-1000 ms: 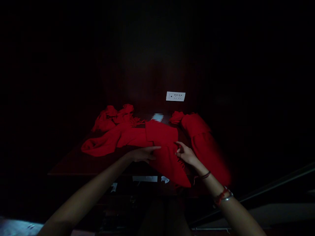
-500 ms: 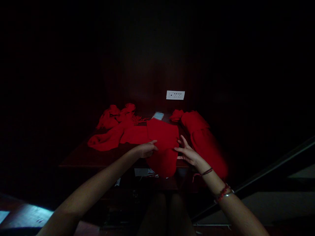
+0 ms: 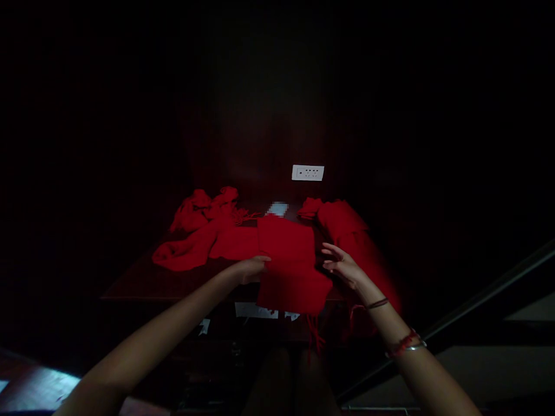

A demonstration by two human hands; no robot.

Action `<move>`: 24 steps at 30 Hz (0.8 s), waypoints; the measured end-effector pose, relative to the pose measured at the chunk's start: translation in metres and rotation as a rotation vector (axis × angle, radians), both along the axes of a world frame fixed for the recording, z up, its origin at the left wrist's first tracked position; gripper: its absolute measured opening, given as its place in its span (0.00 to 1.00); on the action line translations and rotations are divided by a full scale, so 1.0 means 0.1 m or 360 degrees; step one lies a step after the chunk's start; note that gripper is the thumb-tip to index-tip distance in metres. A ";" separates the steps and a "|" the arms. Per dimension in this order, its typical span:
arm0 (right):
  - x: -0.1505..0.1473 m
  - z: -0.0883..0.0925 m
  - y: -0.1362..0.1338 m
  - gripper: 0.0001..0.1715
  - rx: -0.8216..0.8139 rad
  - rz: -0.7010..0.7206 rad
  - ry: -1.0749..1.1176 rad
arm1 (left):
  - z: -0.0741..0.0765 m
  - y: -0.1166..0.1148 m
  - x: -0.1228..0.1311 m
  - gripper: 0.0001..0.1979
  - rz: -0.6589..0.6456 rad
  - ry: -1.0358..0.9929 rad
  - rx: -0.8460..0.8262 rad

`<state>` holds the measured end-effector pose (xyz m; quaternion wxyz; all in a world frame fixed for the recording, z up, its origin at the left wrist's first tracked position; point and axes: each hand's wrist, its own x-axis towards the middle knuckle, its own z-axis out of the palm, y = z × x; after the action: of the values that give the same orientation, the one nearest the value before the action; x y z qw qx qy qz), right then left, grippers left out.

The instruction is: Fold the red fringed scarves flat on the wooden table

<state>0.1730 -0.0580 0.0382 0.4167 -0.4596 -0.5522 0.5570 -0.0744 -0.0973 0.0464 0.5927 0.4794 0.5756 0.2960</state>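
A red scarf (image 3: pixel 286 248) lies in a folded panel on the dark table, its near end hanging over the front edge with fringe dangling. My left hand (image 3: pixel 254 270) grips the panel's left edge, thumb on top; its other fingers are partly hidden. To the right of the panel, my right hand (image 3: pixel 342 267) is held open, fingers apart and nothing in them. Part of the same red cloth stretches left from the panel into a loose fold (image 3: pixel 184 254).
A crumpled fringed red cloth (image 3: pixel 191 212) sits at the back left. Long folded red cloths (image 3: pixel 362 248) lie along the right side. Behind the panel is a pale blurred item (image 3: pixel 278 209). A white socket plate (image 3: pixel 307 173) is on the dark wall above the table (image 3: pixel 143 283).
My right hand has moved off the scarf to the right. The scarf's near end has flipped outward, and its fringe now hangs below the table edge. My left hand stays at the left edge.
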 end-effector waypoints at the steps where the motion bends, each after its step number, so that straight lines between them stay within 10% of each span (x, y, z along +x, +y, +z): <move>1: 0.03 -0.03 0.00 0.33 0.0046 0.0001 -0.0144 | -0.01 -0.06 -0.01 0.25 -0.0041 0.0024 -0.0064; 6: -0.01 -0.14 0.01 0.33 0.0323 0.0146 -0.0877 | 0.02 -0.22 0.01 0.33 -0.0244 0.0096 -0.0188; 12: -0.26 -0.16 0.02 0.33 0.0281 0.0002 -0.1383 | -0.13 0.09 0.07 0.23 -0.0038 0.0750 0.0270; 24: -0.25 -0.12 0.18 0.25 -0.0234 -0.0360 0.0380 | -0.35 0.36 0.03 0.17 0.0069 0.1095 0.0612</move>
<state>0.1477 -0.0400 0.0264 0.5046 -0.4786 -0.4014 0.5960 -0.0718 -0.0610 0.0115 0.2581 0.6405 0.6847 0.2330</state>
